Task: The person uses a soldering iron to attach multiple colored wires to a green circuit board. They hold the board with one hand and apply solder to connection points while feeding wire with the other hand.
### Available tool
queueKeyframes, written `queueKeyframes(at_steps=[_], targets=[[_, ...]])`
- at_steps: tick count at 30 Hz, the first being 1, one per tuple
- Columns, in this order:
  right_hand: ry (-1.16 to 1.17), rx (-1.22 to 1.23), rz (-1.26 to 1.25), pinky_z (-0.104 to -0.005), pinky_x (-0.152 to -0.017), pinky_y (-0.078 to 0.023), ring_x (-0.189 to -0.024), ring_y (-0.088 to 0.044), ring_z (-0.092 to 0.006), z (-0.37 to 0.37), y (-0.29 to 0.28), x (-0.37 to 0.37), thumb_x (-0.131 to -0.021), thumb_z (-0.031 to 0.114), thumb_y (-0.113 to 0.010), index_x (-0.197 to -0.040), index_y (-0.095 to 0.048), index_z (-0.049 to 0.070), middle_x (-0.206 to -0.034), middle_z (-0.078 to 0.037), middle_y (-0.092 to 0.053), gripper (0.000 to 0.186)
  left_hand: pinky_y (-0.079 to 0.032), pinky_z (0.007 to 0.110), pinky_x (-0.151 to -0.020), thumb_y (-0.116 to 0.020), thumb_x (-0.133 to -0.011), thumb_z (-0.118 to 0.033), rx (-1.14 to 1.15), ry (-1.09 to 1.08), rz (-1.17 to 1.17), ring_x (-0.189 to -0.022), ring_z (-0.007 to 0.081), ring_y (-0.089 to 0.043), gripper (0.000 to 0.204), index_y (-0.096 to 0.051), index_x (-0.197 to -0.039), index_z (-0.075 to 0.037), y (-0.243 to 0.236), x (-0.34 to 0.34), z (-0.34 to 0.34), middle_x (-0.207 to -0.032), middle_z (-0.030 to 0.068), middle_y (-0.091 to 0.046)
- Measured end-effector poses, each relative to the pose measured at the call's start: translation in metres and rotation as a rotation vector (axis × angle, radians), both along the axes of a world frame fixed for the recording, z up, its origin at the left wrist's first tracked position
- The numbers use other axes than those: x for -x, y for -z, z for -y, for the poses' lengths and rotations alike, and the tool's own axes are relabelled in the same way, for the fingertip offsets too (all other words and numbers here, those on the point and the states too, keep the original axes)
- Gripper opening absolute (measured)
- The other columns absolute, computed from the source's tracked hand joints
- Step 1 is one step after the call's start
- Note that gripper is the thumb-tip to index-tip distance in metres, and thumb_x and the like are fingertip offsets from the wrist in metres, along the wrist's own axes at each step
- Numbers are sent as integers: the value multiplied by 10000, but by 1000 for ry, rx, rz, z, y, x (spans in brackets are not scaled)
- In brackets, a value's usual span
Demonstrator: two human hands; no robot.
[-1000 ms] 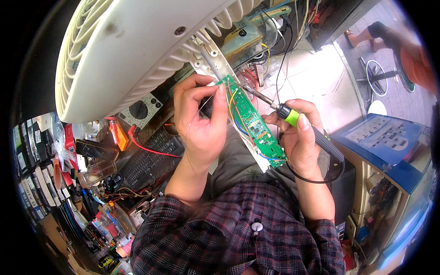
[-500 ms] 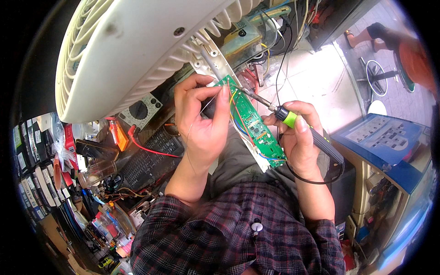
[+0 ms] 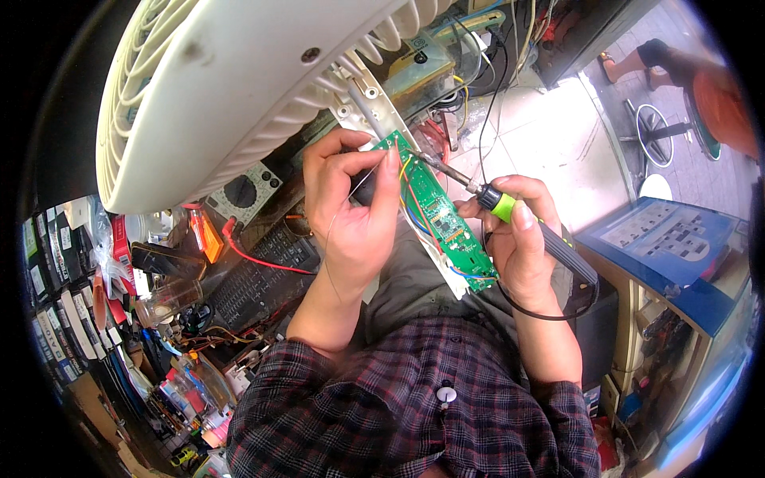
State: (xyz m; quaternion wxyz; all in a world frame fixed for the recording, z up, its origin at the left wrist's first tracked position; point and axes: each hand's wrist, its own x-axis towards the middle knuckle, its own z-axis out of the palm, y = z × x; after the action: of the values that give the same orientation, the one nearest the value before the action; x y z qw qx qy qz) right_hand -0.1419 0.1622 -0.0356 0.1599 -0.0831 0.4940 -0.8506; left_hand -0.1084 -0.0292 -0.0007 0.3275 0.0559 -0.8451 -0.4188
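Note:
A long green circuit board (image 3: 437,211) with coloured wires rests on a white plastic housing (image 3: 371,103) of a large white grilled appliance (image 3: 207,111). My left hand (image 3: 351,207) is closed at the board's upper end, thumb and finger pinching a thin solder wire (image 3: 358,180) that trails down over the wrist. My right hand (image 3: 518,239) grips a soldering iron (image 3: 504,209) with a green-and-black handle, its tip at the board's upper end beside my left thumb. Part of my right fingertips is hidden behind the iron and board.
An analogue multimeter (image 3: 243,195), red lead (image 3: 267,263), keyboard (image 3: 251,283) and heaped parts crowd the left bench. Cables hang behind the board. A blue panel (image 3: 653,247) stands right. Another person's legs (image 3: 637,64) and a round stool (image 3: 661,127) appear at upper right.
My right hand and the iron have shifted very slightly toward the left since a second ago. My left hand and the board look nearly still.

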Motion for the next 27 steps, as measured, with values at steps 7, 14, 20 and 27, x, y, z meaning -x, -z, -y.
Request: queueKeyframes(at_steps=[7,14,20,27], targets=[[-1,12,-6,-278,-773,-467,-851,-590,-137,0,0,1,-981,356,-579,-1167,-573,-9,-1046,-126,-655,410,-479,286,-908,-673,-899,54,9,-3,15,-1050,161,-543,133,-609,-1008,12,-2,0,-1,-1167,122,-514],[-13,19,-12,-274,-762,-464,-856,-613,-149,0,-1,1,-985,363,-575,-1174,-566,-8,-1026,-130,-665,416,-476,286,-916,-679,-894,56,19,-3,10,-1056,166,-545,130,-615,-998,14,-2,0,0,-1161,122,-518],[-20,20,-28,-274,-747,-460,-864,-632,-163,0,0,2,-989,372,-570,-1175,-562,-7,-1019,-148,-675,422,-482,285,-908,-678,-897,54,17,-1,10,-1049,162,-548,124,-615,-996,14,-2,0,0,-1160,120,-519],[5,44,-40,-277,-744,-464,-871,-641,-167,2,-1,1,-993,360,-565,-1178,-557,-3,-1025,-154,-682,408,-488,277,-893,-644,-924,45,-44,9,-6,-1011,146,-563,117,-586,-1022,19,1,0,1,-1168,112,-515]])
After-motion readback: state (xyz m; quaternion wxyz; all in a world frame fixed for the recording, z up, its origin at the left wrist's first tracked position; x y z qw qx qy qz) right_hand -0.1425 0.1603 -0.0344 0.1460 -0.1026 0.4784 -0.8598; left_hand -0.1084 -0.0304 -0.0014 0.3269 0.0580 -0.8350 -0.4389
